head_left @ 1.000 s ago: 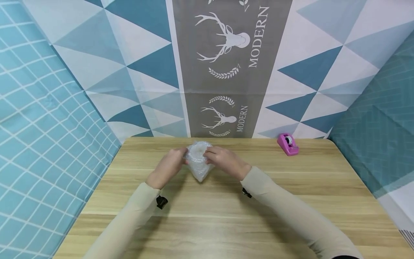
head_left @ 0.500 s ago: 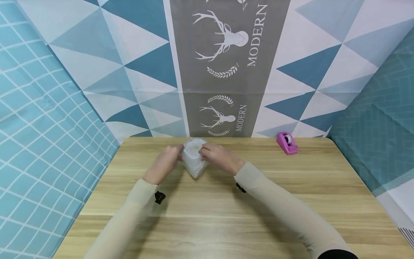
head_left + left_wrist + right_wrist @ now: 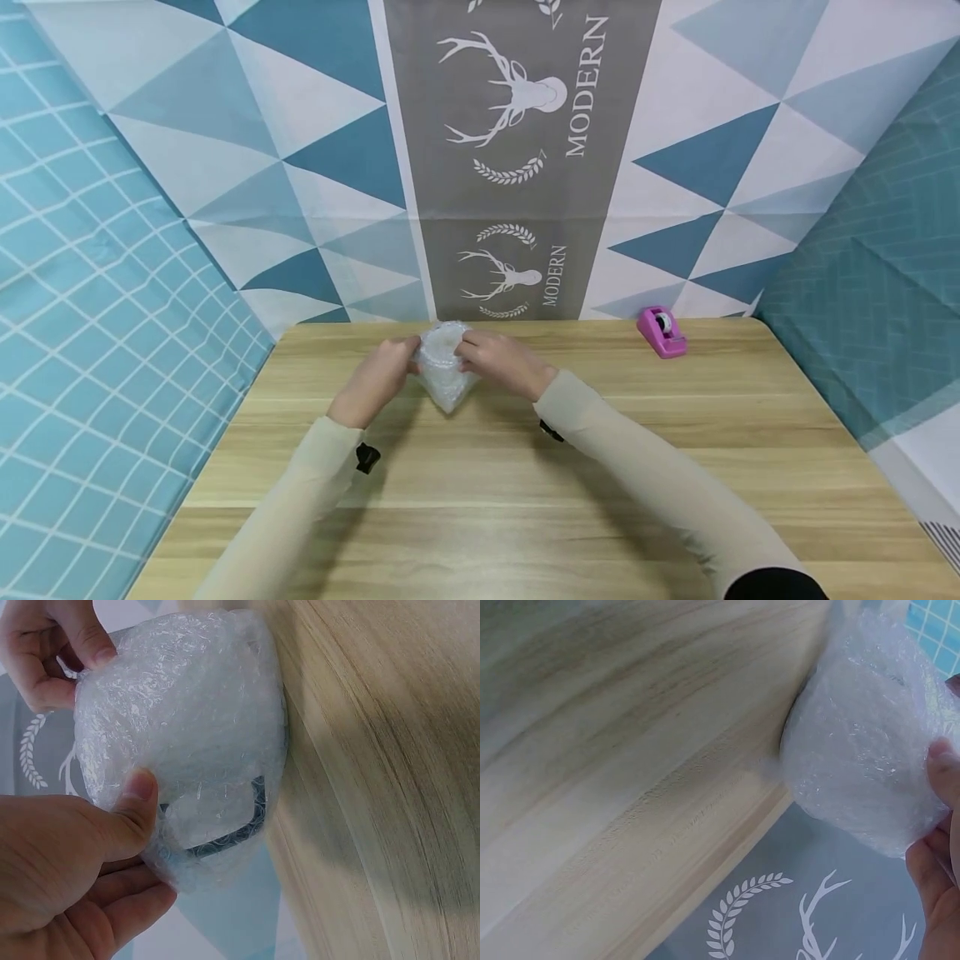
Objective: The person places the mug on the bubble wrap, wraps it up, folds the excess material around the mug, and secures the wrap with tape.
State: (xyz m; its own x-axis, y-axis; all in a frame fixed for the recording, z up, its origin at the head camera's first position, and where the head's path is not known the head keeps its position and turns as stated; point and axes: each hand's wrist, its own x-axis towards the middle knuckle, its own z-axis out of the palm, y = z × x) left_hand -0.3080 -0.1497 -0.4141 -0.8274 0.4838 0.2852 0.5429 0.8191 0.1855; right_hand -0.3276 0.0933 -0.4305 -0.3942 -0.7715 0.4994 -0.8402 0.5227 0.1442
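A mug (image 3: 446, 385) wrapped in clear bubble wrap stands near the table's far edge, a pointed flap of wrap hanging toward the person. Through the layers a dark curved handle (image 3: 258, 814) shows in the left wrist view. My left hand (image 3: 375, 379) pinches the wrap at the rim beside this handle, thumb on the outside. From the other side, my right hand (image 3: 504, 362) grips the wrap at the rim with thumb and fingers. The right wrist view shows crumpled bubble wrap (image 3: 862, 742) bulging over the mug's side.
A pink tape dispenser (image 3: 662, 332) stands at the far right of the wooden table (image 3: 480, 517). Behind the table hangs a patterned cloth (image 3: 517, 183) with deer heads and triangles. Blue gridded cloth (image 3: 90, 333) covers the left side.
Both hands and the wrapped mug have shifted slightly left, while the head view also drifts a little. The grip of both hands on the wrap looks the same.
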